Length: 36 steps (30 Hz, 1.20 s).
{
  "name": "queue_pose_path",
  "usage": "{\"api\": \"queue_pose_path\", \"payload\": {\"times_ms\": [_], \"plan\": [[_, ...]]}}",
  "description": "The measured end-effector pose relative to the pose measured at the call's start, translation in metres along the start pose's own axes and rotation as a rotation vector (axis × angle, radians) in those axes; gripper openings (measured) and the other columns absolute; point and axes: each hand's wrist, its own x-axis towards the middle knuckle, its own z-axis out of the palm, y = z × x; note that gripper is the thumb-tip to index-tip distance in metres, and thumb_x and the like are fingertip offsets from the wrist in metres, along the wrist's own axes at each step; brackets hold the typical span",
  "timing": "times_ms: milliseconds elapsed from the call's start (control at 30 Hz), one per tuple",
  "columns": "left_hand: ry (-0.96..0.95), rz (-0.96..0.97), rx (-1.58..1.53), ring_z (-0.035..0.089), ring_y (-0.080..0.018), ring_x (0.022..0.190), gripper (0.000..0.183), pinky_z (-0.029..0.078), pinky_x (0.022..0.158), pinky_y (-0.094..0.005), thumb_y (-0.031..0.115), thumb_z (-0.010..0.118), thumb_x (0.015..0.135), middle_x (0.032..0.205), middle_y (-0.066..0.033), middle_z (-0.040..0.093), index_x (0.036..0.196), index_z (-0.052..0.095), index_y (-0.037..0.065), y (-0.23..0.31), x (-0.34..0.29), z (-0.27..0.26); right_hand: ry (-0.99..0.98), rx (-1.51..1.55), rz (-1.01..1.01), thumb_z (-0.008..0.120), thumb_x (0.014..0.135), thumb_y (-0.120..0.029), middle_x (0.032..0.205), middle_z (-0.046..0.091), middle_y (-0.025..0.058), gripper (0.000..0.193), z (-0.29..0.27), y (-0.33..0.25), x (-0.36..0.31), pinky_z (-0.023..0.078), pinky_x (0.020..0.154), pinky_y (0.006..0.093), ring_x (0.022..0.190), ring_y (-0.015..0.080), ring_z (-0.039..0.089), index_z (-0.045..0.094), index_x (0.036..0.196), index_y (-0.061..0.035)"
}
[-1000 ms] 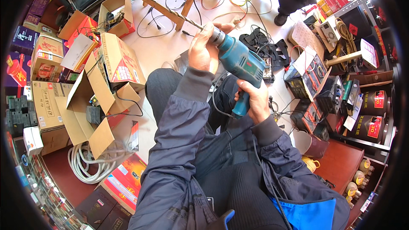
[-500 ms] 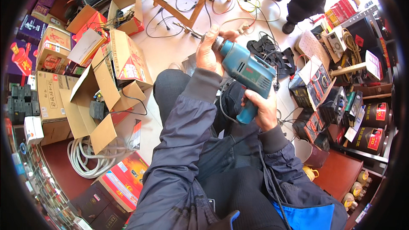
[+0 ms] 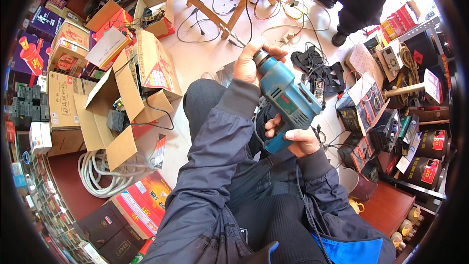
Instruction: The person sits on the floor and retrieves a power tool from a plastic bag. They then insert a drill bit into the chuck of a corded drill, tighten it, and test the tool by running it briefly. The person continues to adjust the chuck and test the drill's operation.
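A blue-green electric drill [image 3: 289,99] is held above my lap, its nose tilted up and to the left. A drill bit [image 3: 236,40] sticks out past the chuck [image 3: 261,57]. Wrapped around the chuck end is my left hand [image 3: 248,62], its fingers curling over the far side. My right hand [image 3: 302,142] grips the handle [image 3: 278,143] from the right, the thumb lying across it and fingertips showing on the other side. The trigger is hidden by this hand. A dark cord runs down from the handle area.
Open cardboard boxes [image 3: 115,129] and a coiled pale hose [image 3: 100,176] lie on the left. Ahead stands a wooden stool [image 3: 215,18] among loose cables; another person [image 3: 359,0] is at the far right. Black straps [image 3: 317,71] and packed shelves [image 3: 427,142] fill the right.
The whole view has shifted slightly. My right hand has changed its grip on the handle, with the thumb now lying across it and fingertips showing beyond. The left hand still holds the chuck.
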Motion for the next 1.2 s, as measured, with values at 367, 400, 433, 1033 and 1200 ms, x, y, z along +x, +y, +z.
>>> {"api": "queue_pose_path", "payload": {"times_ms": [367,400,433,1033,1200], "plan": [[0.097,-0.016,-0.122,0.073,-0.0358,0.097,0.029,0.062,0.087,-0.0504,0.029,0.069,0.096,0.089,-0.0187,0.073,0.087,0.063,0.003,-0.003,0.002,-0.003,-0.147,0.169,-0.050,0.081,0.076,-0.012,0.117,0.069,0.0264,0.063,0.008,0.000,-0.002,0.057,0.102,0.0489,0.090,0.0285,0.073,0.059,0.132,0.0066],[0.093,-0.018,-0.136,0.073,-0.0359,0.099,0.028,0.062,0.089,-0.0512,0.028,0.068,0.096,0.088,-0.0181,0.073,0.087,0.063,0.003,-0.003,0.001,-0.003,-0.152,0.146,-0.065,0.083,0.075,-0.012,0.107,0.070,0.0233,0.069,0.010,0.002,-0.003,0.058,0.098,0.0469,0.087,0.0273,0.072,0.056,0.136,0.0065],[0.087,-0.021,-0.149,0.073,-0.0361,0.101,0.027,0.062,0.090,-0.0521,0.027,0.068,0.096,0.088,-0.0175,0.072,0.087,0.062,0.003,-0.003,0.001,-0.004,-0.142,0.125,-0.089,0.083,0.075,-0.012,0.103,0.069,0.0220,0.068,0.011,0.003,-0.002,0.058,0.097,0.0461,0.086,0.0268,0.071,0.056,0.136,0.0064],[0.136,0.007,-0.067,0.073,-0.0374,0.094,0.025,0.062,0.088,-0.0501,0.026,0.065,0.094,0.096,-0.0239,0.075,0.088,0.062,0.001,-0.001,0.001,-0.001,0.041,0.052,-0.023,0.078,0.079,-0.011,0.104,0.060,0.0156,0.043,0.012,0.001,-0.003,0.052,0.084,0.0435,0.076,0.0203,0.063,0.059,0.117,-0.0021],[0.118,0.009,-0.095,0.073,-0.0365,0.097,0.028,0.061,0.090,-0.0481,0.026,0.066,0.093,0.095,-0.0238,0.075,0.086,0.064,-0.001,0.002,-0.002,0.003,0.007,0.144,-0.024,0.075,0.079,-0.012,0.105,0.059,0.0147,0.048,0.013,0.004,-0.004,0.052,0.084,0.0441,0.074,0.0209,0.063,0.057,0.123,-0.0020]]}}
